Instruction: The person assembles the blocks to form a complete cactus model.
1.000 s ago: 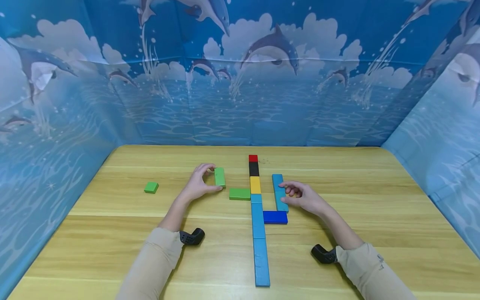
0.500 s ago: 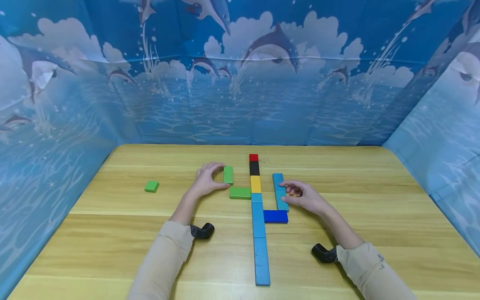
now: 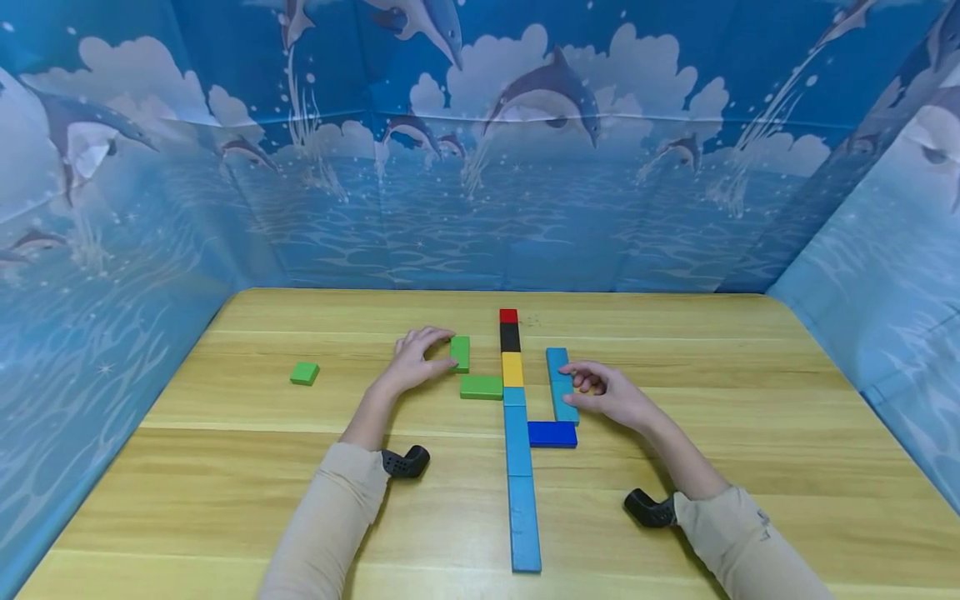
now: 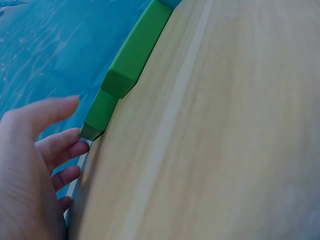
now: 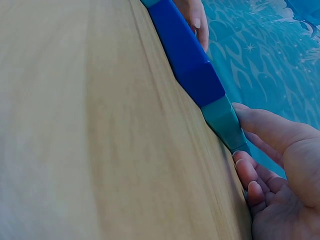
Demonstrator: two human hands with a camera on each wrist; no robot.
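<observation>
My left hand (image 3: pixel 411 365) is beside a green block (image 3: pixel 461 355) that lies lengthwise away from me. A fingertip touches its edge in the left wrist view, while the thumb stands apart from it. That block's near end meets the left part of a crosswise green block (image 3: pixel 481 387). On the other side, the index finger and thumb of my right hand (image 3: pixel 615 397) rest against the right edge of two light blue blocks (image 3: pixel 559 375) laid end to end. A dark blue block (image 3: pixel 552 434) joins their near end to the long central column.
The central column runs from a red block (image 3: pixel 508 316) through black (image 3: pixel 510 337) and yellow (image 3: pixel 512 368) to several light blue blocks (image 3: pixel 517 442). A small green block (image 3: pixel 304 373) lies apart at the left. Dolphin-printed cloth (image 3: pixel 420 225) surrounds the wooden table (image 3: pixel 225 500).
My left hand has slid its green block rightward to meet the crosswise green block, and the thumb and fingers have loosened around it. The right hand has stayed in place.
</observation>
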